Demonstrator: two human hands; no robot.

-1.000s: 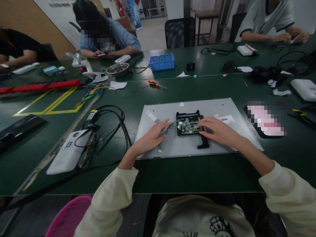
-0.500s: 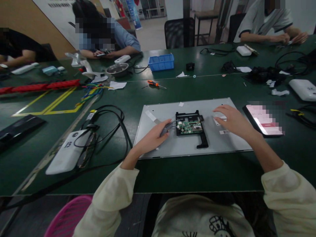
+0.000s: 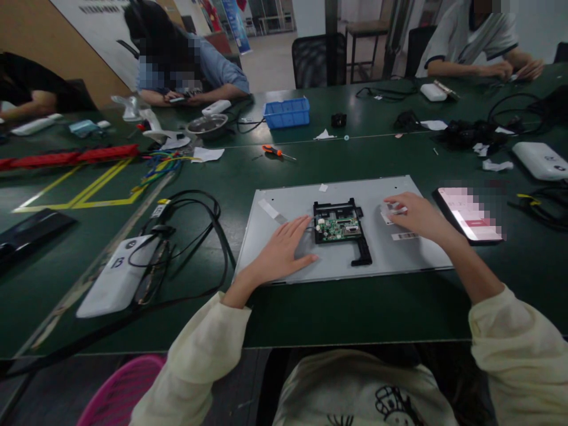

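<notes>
A grey metal monitor back panel [image 3: 337,266] lies flat on the green table in front of me. In its middle sits a black plastic bracket [image 3: 360,251] holding a small green circuit board [image 3: 338,228]. My left hand [image 3: 284,251] lies flat and open on the panel just left of the board, over a grey ribbon cable. My right hand [image 3: 415,214] rests on the panel's right part, its fingertips pinched on a white label sticker [image 3: 390,212]. A second barcode sticker [image 3: 404,236] lies just below that hand.
A phone [image 3: 470,216] lies right of the panel. A white box with looped black cables [image 3: 190,236] sits to the left. Further back are an orange screwdriver [image 3: 275,152], a blue bin [image 3: 287,112] and a metal bowl [image 3: 207,125]. Other people work at the far side.
My right hand left the circuit board and moved right to the label sticker. My left hand flattened on the panel and slid slightly toward me.
</notes>
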